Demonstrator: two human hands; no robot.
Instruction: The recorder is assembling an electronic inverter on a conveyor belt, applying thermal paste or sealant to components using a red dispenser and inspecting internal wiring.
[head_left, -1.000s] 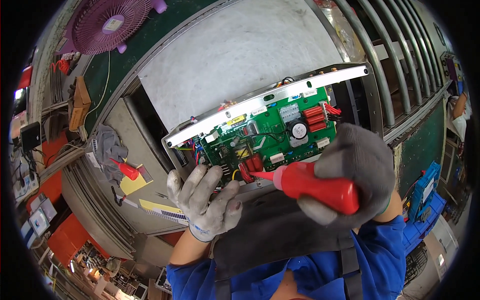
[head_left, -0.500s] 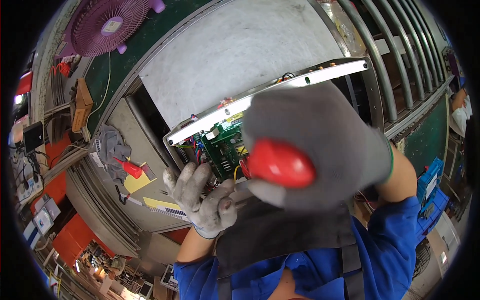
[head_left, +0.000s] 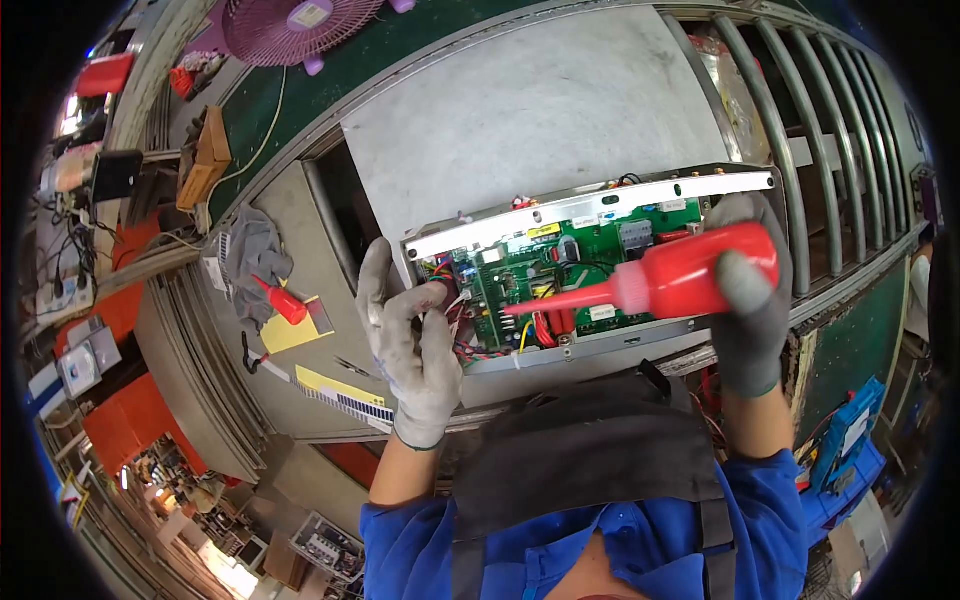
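My gloved right hand (head_left: 755, 300) is wrapped round a red squeeze bottle (head_left: 690, 270), held nearly level with its long tapered nozzle pointing left. The nozzle tip hovers over the left part of a green circuit board (head_left: 590, 238) inside a long metal casing (head_left: 590, 203). From above I cannot tell whether the tip touches anything. At the casing's left end is my gloved left hand (head_left: 412, 340), its fingers apart, one along the outer side and others close by the coloured wires (head_left: 463, 325). Nothing shows in its grasp.
Beyond the casing lies a pale metal plate (head_left: 540, 85). On the bench at left are a grey cloth (head_left: 255, 255), a smaller red bottle (head_left: 287, 303), yellow paper (head_left: 297, 327) and tweezers (head_left: 352, 367). Metal rollers (head_left: 765, 130) stand at far right; a purple fan (head_left: 300, 25) at the back.
My right hand has drawn back right and down from close to the camera, bringing the red bottle level over the board. My left hand's fingers have straightened out. The view has shifted too.
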